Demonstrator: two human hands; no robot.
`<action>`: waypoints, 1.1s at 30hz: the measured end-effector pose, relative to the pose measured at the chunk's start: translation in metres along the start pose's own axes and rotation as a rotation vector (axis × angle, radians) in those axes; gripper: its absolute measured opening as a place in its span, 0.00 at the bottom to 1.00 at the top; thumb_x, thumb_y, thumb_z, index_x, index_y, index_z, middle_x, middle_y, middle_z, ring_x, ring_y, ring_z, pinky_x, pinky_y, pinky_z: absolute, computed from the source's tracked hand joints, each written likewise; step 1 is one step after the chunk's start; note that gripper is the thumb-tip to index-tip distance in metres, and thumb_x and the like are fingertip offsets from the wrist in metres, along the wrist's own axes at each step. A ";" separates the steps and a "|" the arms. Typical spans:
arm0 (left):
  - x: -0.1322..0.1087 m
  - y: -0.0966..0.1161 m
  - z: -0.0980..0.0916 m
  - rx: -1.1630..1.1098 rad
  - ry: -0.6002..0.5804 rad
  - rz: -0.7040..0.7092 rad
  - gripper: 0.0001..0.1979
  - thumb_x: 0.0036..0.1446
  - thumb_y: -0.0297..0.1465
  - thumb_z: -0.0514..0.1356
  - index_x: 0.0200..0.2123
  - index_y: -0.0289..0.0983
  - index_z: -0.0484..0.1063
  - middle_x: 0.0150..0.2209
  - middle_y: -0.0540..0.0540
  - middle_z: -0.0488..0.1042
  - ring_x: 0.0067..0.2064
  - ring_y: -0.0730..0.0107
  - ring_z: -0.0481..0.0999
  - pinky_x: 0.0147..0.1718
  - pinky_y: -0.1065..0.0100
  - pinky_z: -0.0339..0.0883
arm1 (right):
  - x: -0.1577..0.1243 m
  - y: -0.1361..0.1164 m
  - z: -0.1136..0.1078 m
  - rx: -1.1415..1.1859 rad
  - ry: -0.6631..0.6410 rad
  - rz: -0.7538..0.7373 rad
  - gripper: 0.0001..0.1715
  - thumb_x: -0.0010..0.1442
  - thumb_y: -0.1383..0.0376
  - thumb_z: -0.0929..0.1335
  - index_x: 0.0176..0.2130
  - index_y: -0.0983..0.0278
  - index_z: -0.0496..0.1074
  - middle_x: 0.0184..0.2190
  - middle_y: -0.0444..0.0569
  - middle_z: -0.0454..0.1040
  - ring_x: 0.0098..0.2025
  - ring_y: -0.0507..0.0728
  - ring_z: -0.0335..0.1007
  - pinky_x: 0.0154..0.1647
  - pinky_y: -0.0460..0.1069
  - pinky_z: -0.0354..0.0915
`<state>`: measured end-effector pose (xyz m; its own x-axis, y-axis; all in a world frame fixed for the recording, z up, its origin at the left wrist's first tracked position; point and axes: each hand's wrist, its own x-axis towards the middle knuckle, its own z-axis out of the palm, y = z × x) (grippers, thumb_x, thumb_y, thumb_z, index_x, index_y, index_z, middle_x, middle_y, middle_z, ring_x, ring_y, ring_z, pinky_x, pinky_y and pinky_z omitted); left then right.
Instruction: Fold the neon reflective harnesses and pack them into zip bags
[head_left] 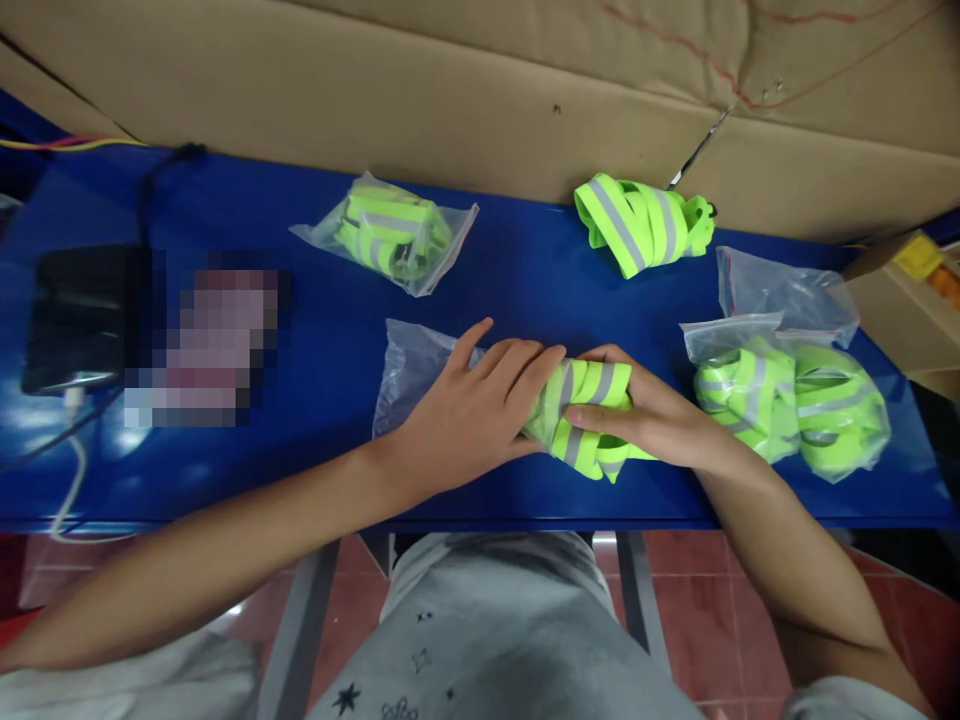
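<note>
The blue table (pixel 510 290) spans the frame, its near edge running below the hands. At centre, the left hand (pixel 472 410) and right hand (pixel 652 415) are together, both clamped on one thing. Blue surface shows between them and the loose bundle (pixel 645 225) at upper right. The held strap bundle (pixel 592 382) sits between both hands, equally near each, its long axis partly hidden. A clear bag (pixel 409 375) sticks out left beyond the left hand.
</note>
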<state>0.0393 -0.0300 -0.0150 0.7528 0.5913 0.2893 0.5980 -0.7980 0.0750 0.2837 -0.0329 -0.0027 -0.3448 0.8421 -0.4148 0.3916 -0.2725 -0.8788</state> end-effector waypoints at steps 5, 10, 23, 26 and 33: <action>0.005 0.004 -0.001 0.069 0.023 0.041 0.29 0.67 0.35 0.61 0.65 0.25 0.63 0.59 0.28 0.76 0.59 0.45 0.78 0.64 0.43 0.67 | 0.002 0.002 0.009 -0.102 0.141 -0.106 0.38 0.51 0.51 0.81 0.53 0.59 0.67 0.39 0.44 0.75 0.38 0.56 0.73 0.37 0.50 0.70; 0.007 -0.005 0.000 0.097 0.071 -0.012 0.30 0.67 0.39 0.61 0.65 0.24 0.64 0.58 0.26 0.76 0.57 0.42 0.79 0.57 0.47 0.71 | 0.000 0.000 0.015 -0.144 0.287 -0.289 0.40 0.50 0.51 0.82 0.55 0.58 0.69 0.49 0.47 0.75 0.45 0.57 0.74 0.44 0.51 0.72; 0.008 0.001 0.000 -0.073 0.132 -0.042 0.49 0.64 0.61 0.57 0.69 0.25 0.59 0.56 0.30 0.78 0.53 0.49 0.81 0.49 0.56 0.73 | -0.007 -0.002 0.009 -0.324 0.348 -0.580 0.28 0.57 0.58 0.80 0.54 0.56 0.74 0.47 0.46 0.80 0.45 0.57 0.78 0.42 0.50 0.74; 0.009 0.004 -0.007 -0.005 0.096 -0.070 0.47 0.66 0.57 0.59 0.74 0.30 0.53 0.57 0.32 0.77 0.54 0.49 0.80 0.49 0.56 0.72 | -0.002 -0.001 0.021 -0.271 0.480 -0.594 0.25 0.56 0.59 0.81 0.49 0.57 0.72 0.45 0.45 0.77 0.46 0.57 0.77 0.45 0.51 0.74; 0.011 -0.007 -0.013 0.157 0.005 -0.156 0.46 0.68 0.51 0.61 0.76 0.31 0.49 0.54 0.34 0.79 0.49 0.50 0.82 0.44 0.59 0.71 | 0.001 -0.003 0.028 -0.204 0.287 -0.523 0.20 0.67 0.58 0.73 0.57 0.59 0.74 0.51 0.47 0.80 0.47 0.56 0.78 0.48 0.50 0.75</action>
<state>0.0397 -0.0194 -0.0004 0.6465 0.7055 0.2905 0.7430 -0.6686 -0.0298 0.2582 -0.0438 -0.0070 -0.3031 0.9390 0.1628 0.3972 0.2798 -0.8741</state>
